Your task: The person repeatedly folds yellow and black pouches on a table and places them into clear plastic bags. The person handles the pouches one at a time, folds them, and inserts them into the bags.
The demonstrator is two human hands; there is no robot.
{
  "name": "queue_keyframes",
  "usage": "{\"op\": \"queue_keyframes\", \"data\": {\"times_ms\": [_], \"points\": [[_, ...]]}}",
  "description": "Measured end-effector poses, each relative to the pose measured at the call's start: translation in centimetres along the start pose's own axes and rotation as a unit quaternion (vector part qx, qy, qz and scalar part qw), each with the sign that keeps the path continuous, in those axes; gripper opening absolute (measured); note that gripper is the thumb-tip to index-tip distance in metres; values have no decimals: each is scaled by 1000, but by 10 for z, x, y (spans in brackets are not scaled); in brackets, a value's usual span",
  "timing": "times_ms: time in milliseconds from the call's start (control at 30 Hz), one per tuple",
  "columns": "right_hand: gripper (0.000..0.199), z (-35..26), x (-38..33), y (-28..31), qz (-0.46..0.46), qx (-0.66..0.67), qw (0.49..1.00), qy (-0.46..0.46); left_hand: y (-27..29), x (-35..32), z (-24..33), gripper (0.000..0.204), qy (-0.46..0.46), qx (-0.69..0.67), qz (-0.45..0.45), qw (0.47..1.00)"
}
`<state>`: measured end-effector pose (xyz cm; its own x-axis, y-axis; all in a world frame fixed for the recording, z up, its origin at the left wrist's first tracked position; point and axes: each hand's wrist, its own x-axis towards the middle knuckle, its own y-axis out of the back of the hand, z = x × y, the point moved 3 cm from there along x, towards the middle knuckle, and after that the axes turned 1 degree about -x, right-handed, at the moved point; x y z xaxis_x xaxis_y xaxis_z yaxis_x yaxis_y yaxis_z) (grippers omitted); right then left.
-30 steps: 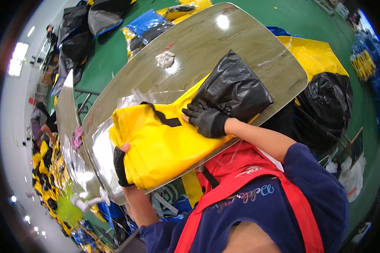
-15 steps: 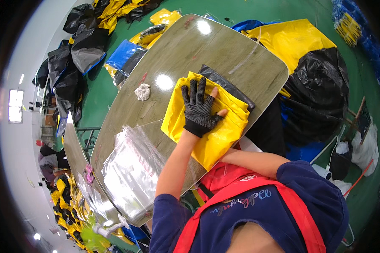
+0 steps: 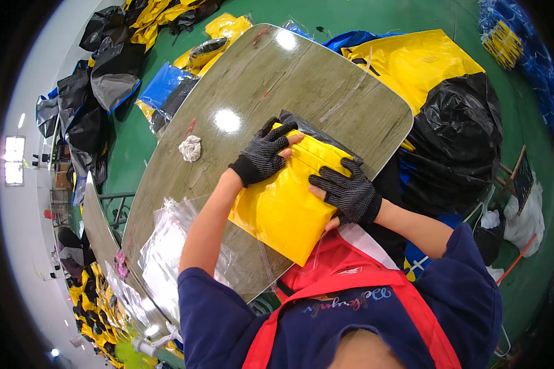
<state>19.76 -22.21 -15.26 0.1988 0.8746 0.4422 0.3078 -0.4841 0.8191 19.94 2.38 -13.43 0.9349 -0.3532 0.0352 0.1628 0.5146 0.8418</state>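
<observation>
A folded yellow plastic-like sheet (image 3: pixel 277 212) lies near the front edge of the wood-patterned table, one corner reaching over that edge. A folded black piece (image 3: pixel 320 135) shows from under its far side. My left hand (image 3: pixel 263 152), in a black dotted glove with some bare fingertips, rests on the bundle's far left part, fingers apart. On its right side lies my right hand (image 3: pixel 349 194), gloved the same way, with fingers spread over the yellow surface and the thumb toward the near edge. Neither hand visibly grips the sheet.
Clear plastic bags (image 3: pixel 166 252) lie at the table's left front. A crumpled white wad (image 3: pixel 190 148) sits on the table (image 3: pixel 246 80). Wrapped blue and black packages (image 3: pixel 166 89) are beyond its left edge. A large yellow and black heap (image 3: pixel 452 117) stands at the right.
My right hand has come up from below the near edge onto the bundle's right side. My left hand has slid left from its middle. The sheet now lies flatter.
</observation>
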Motion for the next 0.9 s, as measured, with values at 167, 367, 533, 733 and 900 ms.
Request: {"op": "queue_keyframes", "data": {"times_ms": [167, 367, 533, 733, 900], "points": [[55, 11, -2, 13, 7, -57, 997, 42, -19, -25, -30, 55, 72, -226, -18, 971], [42, 88, -16, 21, 160, 151, 967, -130, -15, -79, 35, 73, -89, -856, 10, 509], [57, 178, -26, -43, 99, 170, 942, -272, -30, -73, 21, 46, 165, -101, 529, 826], [75, 106, 31, -35, 210, 316, 904, -197, 2, -46, -19, 46, 396, -79, 611, 681], [43, 138, 72, -2, 116, 537, 719, -426, -8, -51, -60, 60, 458, -69, 349, 815]]}}
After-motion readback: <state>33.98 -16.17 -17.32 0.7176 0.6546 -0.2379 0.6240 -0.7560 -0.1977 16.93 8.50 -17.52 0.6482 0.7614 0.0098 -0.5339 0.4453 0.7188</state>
